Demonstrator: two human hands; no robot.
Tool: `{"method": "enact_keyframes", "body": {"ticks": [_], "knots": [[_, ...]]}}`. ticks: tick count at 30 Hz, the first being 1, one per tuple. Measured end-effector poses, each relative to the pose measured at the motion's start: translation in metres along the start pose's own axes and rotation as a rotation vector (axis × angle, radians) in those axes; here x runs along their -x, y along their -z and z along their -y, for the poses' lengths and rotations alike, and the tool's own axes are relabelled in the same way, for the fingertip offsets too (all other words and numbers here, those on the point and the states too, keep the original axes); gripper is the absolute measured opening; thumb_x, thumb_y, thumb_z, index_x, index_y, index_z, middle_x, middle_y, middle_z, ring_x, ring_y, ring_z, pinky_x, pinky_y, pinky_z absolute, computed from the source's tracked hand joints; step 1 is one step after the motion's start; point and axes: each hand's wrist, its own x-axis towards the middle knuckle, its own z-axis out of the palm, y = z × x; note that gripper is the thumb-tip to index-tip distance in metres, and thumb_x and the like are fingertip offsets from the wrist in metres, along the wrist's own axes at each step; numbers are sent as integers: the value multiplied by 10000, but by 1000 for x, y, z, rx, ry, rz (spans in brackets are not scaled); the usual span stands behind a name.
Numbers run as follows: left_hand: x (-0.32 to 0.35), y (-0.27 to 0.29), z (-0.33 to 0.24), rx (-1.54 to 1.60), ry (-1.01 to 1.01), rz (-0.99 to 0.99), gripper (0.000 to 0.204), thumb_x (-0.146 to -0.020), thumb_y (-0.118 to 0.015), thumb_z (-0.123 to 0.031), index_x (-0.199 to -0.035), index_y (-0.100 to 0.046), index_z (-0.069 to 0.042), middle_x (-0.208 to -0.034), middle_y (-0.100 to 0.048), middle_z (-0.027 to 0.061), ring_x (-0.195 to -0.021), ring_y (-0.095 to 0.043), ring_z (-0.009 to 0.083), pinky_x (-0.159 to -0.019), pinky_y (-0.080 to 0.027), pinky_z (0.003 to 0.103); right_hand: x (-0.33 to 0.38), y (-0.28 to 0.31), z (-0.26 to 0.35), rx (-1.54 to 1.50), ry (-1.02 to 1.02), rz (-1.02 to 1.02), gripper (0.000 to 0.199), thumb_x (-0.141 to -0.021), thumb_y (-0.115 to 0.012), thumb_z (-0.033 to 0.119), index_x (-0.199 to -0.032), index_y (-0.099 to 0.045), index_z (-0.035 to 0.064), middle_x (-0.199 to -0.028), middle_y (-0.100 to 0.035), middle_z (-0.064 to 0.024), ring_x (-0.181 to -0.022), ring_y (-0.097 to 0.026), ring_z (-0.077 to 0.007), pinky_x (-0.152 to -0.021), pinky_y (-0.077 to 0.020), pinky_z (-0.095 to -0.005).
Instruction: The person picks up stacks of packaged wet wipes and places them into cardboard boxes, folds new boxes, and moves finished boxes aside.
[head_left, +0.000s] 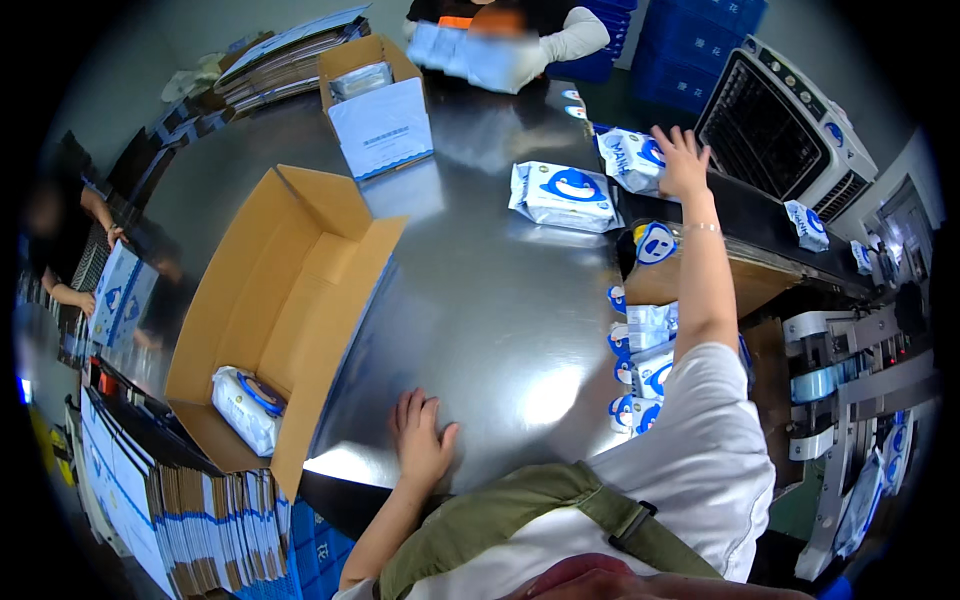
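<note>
Right fingers: right hand [682, 160] stretched far out, fingers spread and laid on top of a white-and-blue wipes pack [632, 158]; touching, not yet wrapped around it.
Left fingers: left hand [420, 437] flat and splayed on the steel table [480, 300], holding nothing, probably bracing the lean.
Pack position: under the right fingertips, at the far right of the table, just beside the dark conveyor [760, 215].
Just left of right fingers: a second pack [562, 195] lying flat, near but apart from the first.
Below the right forearm: a row of packs [640, 360] stacked along the table's right edge; a brown box [690, 280] sits under the arm.
Left of left fingers: open cardboard carton [285, 300], one pack [248, 405] in its near end, its flap touching the table.
Risk 1: palm-only contact on slick film; the pack may slide away rather than lift.
Risk 2: dragging the arm back low could sweep the edge row off the table.
Risk 3: full reach with weight on the left palm; polished steel could let it slip.
Edges: table's near edge just below the left hand; right edge crowded.
Open room: wide bare steel between the two hands, a free lane toward the carton.
Others: a person's hands at the far end hold packs [470, 50]; another person stands far left.
</note>
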Motion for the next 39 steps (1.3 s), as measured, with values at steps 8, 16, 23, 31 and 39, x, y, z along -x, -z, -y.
{"method": "enact_keyframes", "body": {"ticks": [8,16,23,31,39], "knots": [[-5,-1,-6,29,13,-62,491,-751,-710,-247,-1168,-549,-45,-1333,-473,167,-1278,-384,383,-1070,-263,537,-36,-4,124,-339,211,181,881,-445,-792,80,-1286,-563,208,-1231,-572,-135,-1180,-525,-346,-1020,-401,-460],[9,-6,11,162,50,-95,462,-733,-719,-193,-1146,-578,-40,-1309,-509,191,-1276,-405,417,-1087,-257,538,190,61,186,-481,579,-15,955,-534,-838,140,-1393,-422,117,-1403,-379,-278,-1284,-376,-465,-1079,-314,-503],[22,-13,26,571,69,-262,709,-721,-714,-139,-1335,-397,21,-1393,-389,231,-1271,-406,389,-1061,-338,437,301,114,198,-553,701,133,1045,-426,-896,256,-1368,-450,179,-1396,-394,-196,-1285,-381,-413,-1026,-350,-510],[-16,29,-48,-95,-276,-279,955,-606,-799,-233,-1425,-335,-76,-1501,-228,253,-1408,-205,416,-1093,-153,633,148,33,224,-809,614,803,908,-534,-817,563,-1222,-574,22,-1162,-642,-194,-1083,-613,-316,-920,-471,-361],[-1,119,-53,-294,-236,320,1038,-571,-818,-316,-1448,-313,-83,-1481,-289,238,-1406,-240,375,-1102,-146,620,234,30,276,-1261,1047,1257,780,-818,-688,429,-1379,-414,-38,-1365,-498,-198,-1279,-449,-275,-1053,-359,-336]]}}
